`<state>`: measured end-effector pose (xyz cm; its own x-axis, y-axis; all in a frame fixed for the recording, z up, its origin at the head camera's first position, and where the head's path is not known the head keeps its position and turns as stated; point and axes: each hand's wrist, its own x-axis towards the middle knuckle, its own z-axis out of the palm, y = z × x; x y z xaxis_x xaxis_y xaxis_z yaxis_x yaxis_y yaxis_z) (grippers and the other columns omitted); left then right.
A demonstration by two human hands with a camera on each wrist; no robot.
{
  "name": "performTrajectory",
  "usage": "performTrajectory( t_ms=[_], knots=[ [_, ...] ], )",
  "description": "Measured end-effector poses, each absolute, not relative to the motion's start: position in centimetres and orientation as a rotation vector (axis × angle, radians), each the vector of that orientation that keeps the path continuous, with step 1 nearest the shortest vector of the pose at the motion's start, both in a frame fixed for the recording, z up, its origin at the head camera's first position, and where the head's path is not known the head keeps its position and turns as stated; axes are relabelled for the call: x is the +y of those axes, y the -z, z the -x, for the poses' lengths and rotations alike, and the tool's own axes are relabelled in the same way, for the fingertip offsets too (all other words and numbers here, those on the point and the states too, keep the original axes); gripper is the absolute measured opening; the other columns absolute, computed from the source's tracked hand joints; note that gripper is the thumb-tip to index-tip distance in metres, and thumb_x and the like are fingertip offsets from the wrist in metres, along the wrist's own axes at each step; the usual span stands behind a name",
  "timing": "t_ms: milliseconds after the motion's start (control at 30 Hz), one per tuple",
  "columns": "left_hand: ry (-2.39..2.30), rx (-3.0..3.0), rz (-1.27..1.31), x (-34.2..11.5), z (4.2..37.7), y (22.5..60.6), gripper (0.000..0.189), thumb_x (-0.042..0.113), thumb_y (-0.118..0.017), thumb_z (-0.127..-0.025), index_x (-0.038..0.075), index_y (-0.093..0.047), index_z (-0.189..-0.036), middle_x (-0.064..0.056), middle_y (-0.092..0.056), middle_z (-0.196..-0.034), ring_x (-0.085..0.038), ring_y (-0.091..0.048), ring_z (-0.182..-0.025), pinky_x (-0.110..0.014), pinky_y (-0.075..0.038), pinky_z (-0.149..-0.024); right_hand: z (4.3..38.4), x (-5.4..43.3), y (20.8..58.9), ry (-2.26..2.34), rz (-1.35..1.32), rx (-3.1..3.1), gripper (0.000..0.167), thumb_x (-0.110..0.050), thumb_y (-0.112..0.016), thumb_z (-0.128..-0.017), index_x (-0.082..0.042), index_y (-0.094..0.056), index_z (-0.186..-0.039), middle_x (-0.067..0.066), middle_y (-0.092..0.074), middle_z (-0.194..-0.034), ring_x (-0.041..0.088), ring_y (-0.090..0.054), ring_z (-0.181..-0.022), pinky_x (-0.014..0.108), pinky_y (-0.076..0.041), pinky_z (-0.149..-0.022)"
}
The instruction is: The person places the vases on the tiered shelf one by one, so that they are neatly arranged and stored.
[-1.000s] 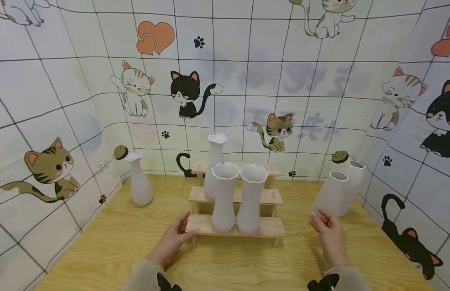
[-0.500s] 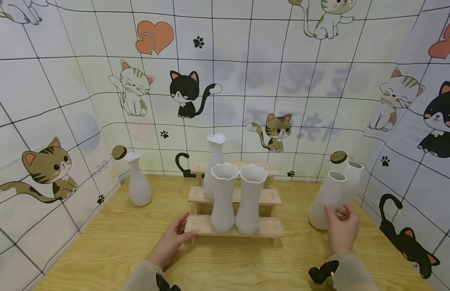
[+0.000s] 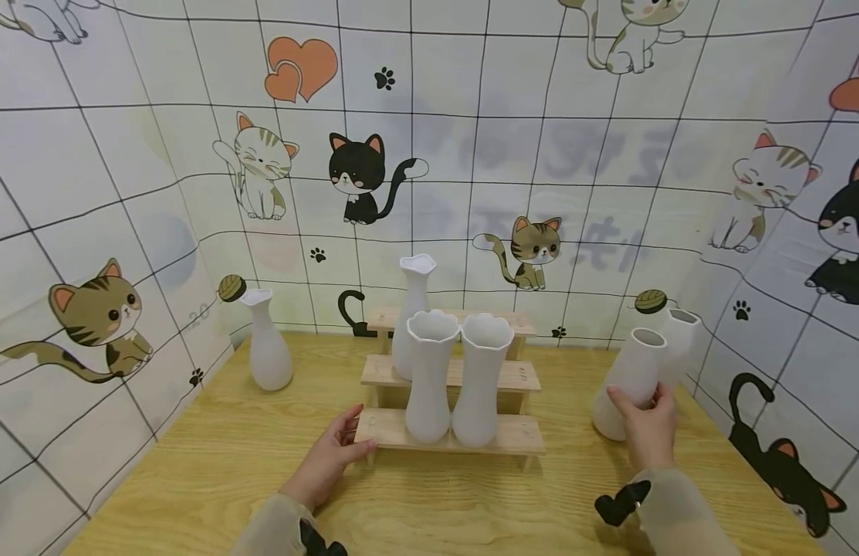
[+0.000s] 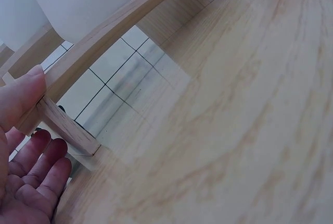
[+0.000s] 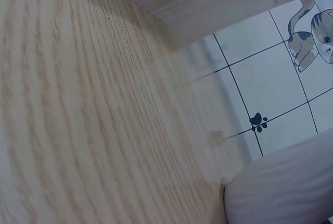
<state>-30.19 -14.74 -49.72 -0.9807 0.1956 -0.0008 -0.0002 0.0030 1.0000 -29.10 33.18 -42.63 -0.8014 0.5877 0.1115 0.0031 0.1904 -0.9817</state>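
At the left end of a three-step wooden stand, my left hand grips the lowest step. Its thumb lies on the board in the left wrist view, with fingers curled below beside the short leg. My right hand holds a smooth white tapered vase low on its body at the right; that vase's side fills a corner of the right wrist view, where the hand is hidden. Two white scalloped-rim vases, one left and one right, stand side by side on the lowest step.
A slim flared vase stands on the middle step, behind the scalloped pair. Another narrow-necked vase is on the table at left. Behind the held vase stands a second tapered one. Cat-print sheeting encloses the table.
My right hand has moved from the front of the tapered vase round to its right side and now grips it. My left hand keeps its hold on the stand.
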Motion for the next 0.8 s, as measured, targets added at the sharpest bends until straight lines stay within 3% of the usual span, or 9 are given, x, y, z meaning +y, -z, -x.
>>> performTrajectory(
  t_ms=[267, 800],
  knots=[
    [-2.113, 2.128, -0.246, -14.6, 30.1, 49.6, 0.080, 0.017, -0.074, -0.086, 0.006, -0.028, -0.150, -0.018, -0.046, -0.135, -0.026, -0.048, -0.113, -0.033, -0.043, -0.091, 29.4, 33.8, 42.7, -1.562, 0.558, -2.090, 0.089, -0.036, -0.071, -0.087, -0.001, -0.020, -0.150, 0.024, -0.028, -0.150, 0.041, -0.031, -0.135, 0.057, -0.027, -0.107],
    [-2.135, 2.130, -0.204, -14.5, 30.0, 49.4, 0.078, 0.011, -0.074, -0.085, 0.007, -0.030, -0.149, -0.017, -0.047, -0.135, -0.025, -0.049, -0.113, -0.034, -0.043, -0.090, 29.5, 33.5, 43.9, -1.593, 0.587, -2.061, 0.094, -0.031, -0.075, -0.084, -0.003, -0.017, -0.151, 0.022, -0.025, -0.153, 0.039, -0.028, -0.137, 0.054, -0.024, -0.109]
  ],
)
